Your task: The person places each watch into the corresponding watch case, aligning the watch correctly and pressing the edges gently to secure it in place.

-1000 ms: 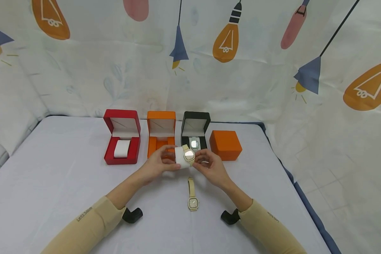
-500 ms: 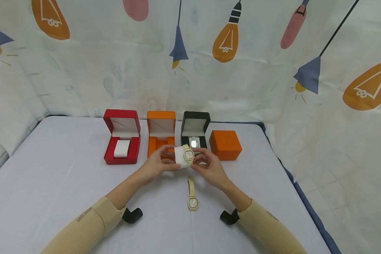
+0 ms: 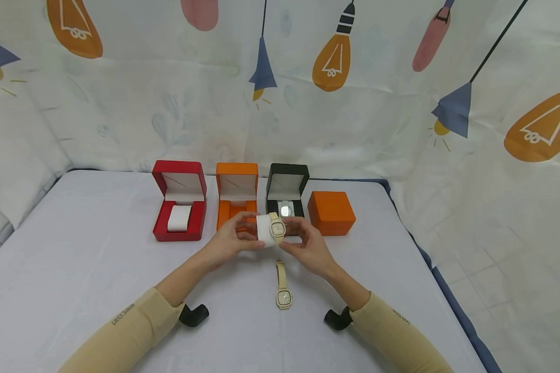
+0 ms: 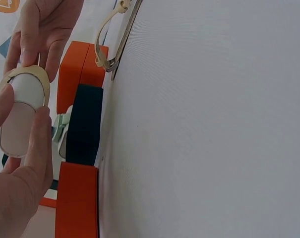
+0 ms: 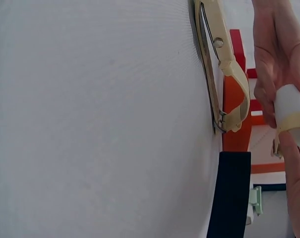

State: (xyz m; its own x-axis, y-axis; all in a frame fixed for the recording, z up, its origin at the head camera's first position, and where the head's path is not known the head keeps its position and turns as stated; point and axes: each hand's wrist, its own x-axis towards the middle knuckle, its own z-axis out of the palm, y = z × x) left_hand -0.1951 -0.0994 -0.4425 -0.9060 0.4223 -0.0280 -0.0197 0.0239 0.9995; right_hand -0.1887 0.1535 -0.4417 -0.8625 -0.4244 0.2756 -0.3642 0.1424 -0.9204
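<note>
Both hands hold a white watch pillow point(image 3: 263, 229) above the table, with a cream watch point(image 3: 277, 227) wrapped round it, face toward me. My left hand point(image 3: 251, 234) grips the pillow's left end; in the left wrist view its fingers point(image 4: 38, 134) curl round the pillow point(image 4: 22, 106). My right hand point(image 3: 291, 236) pinches the watch and strap at the pillow's right end. In the right wrist view one of its fingertips point(image 5: 292, 158) lies under the pillow point(image 5: 290, 103). A second cream watch point(image 3: 283, 288) lies flat on the table below the hands.
Behind the hands stands a row of boxes: an open red box point(image 3: 179, 207) holding a white pillow, an open orange box point(image 3: 235, 199), an open black box point(image 3: 287, 192) holding a pale watch, and a closed orange box point(image 3: 331, 212). The table point(image 3: 84, 259) meets a patterned cloth backdrop.
The glare on the held watch's face has gone, so the dial now shows. The right hand has shifted slightly left toward the pillow. The boxes and the lying watch have not moved.
</note>
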